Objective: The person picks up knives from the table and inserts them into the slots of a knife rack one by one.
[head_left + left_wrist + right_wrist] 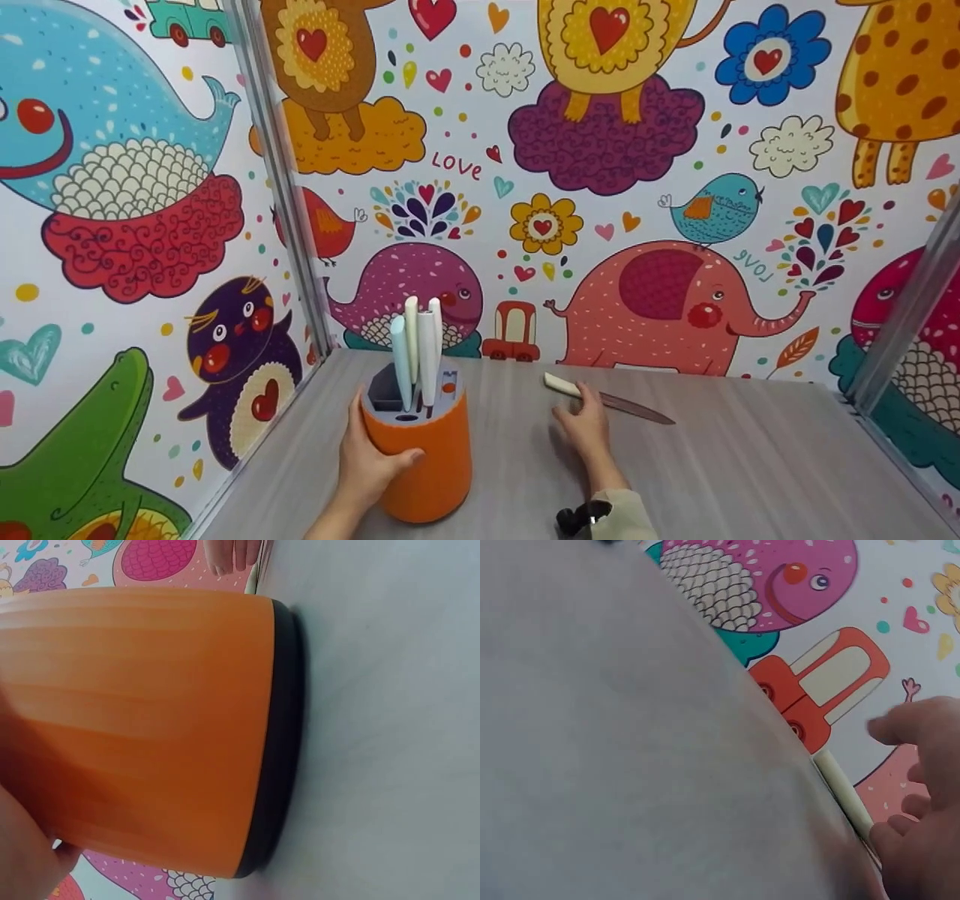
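My left hand [367, 457] holds an orange round knife block [427, 465] by its left side, thumb across the front. Several handles, pale blue [401, 360], cream and white, stand up out of the block's grey top. On the table to the right lies a knife [561, 385] with a cream handle, its blade pointing right. Over the handle's blade end is my right hand [586, 427], fingertips at the knife and thumb spread away from it. The right wrist view shows the cream handle [844, 787] beside the fingers. In the left wrist view, the block's dark base [274, 742] meets the tabletop.
The wood-grain tabletop [720, 480] ends at a back wall [450, 135] printed with cartoon animals. Another printed panel [150, 247] stands on the left, with a metal post [281, 180] at the corner. A second post [911, 322] rises at the right.
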{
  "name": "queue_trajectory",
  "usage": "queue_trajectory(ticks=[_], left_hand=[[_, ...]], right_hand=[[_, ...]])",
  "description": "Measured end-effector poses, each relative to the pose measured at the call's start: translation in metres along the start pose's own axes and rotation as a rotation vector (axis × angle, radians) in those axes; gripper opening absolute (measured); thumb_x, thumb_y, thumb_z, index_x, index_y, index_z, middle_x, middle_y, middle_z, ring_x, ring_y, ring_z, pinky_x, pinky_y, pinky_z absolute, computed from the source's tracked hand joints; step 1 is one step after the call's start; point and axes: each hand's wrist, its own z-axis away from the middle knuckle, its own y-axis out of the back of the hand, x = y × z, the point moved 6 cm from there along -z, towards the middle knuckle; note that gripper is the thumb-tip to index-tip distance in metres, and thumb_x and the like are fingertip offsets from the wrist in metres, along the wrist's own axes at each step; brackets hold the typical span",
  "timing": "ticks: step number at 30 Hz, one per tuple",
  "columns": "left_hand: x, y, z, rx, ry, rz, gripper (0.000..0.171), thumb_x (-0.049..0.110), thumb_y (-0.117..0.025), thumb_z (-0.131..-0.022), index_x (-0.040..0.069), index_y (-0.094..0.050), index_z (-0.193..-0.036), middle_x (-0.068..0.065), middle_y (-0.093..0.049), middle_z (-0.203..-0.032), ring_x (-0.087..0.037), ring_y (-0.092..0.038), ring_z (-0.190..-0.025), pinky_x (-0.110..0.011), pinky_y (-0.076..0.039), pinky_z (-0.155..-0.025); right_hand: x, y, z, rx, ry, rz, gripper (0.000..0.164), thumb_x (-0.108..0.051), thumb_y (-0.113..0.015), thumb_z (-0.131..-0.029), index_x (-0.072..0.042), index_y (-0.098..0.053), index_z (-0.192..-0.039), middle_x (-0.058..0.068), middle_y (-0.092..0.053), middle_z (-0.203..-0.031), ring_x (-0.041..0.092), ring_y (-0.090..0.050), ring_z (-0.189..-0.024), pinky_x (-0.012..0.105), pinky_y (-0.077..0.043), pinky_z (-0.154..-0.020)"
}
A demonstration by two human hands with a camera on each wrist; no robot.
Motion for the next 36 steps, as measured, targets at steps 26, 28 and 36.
queue_trajectory(ticks=[26, 28, 36], left_hand=[[0.0, -0.006, 0.004, -0.009, 0.041, 0.012, 0.122, 0.044, -0.092, -0.064, 0.023, -0.015, -0.156, -0.008, -0.045, -0.151, -0.027, -0.052, -0.126, -0.055, -0.04, -0.112], [0.001, -0.007, 0.004, -0.013, 0.054, 0.027, 0.122, 0.046, -0.091, -0.064, 0.024, -0.014, -0.156, -0.009, -0.044, -0.151, -0.027, -0.051, -0.127, -0.055, -0.039, -0.113], [0.001, -0.001, 0.001, -0.012, 0.064, 0.032, 0.124, 0.047, -0.092, -0.061, 0.022, -0.016, -0.155, -0.008, -0.043, -0.151, -0.027, -0.051, -0.127, -0.055, -0.038, -0.114]], right_hand=[[0.007, 0.012, -0.017, -0.124, 0.172, 0.396, 0.069, -0.02, -0.073, -0.083, 0.01, -0.046, -0.14, 0.032, -0.044, -0.145, 0.049, -0.04, -0.136, 0.061, -0.032, -0.113], [0.006, 0.016, -0.017, -0.077, 0.199, 0.409, 0.06, -0.017, -0.074, -0.082, 0.009, -0.054, -0.132, 0.03, -0.053, -0.136, 0.048, -0.048, -0.128, 0.061, -0.038, -0.108], [0.006, 0.018, -0.001, 0.051, 0.173, 0.327, 0.032, -0.007, -0.075, -0.081, 0.002, -0.071, -0.111, 0.02, -0.068, -0.11, 0.039, -0.06, -0.108, 0.054, -0.047, -0.095]])
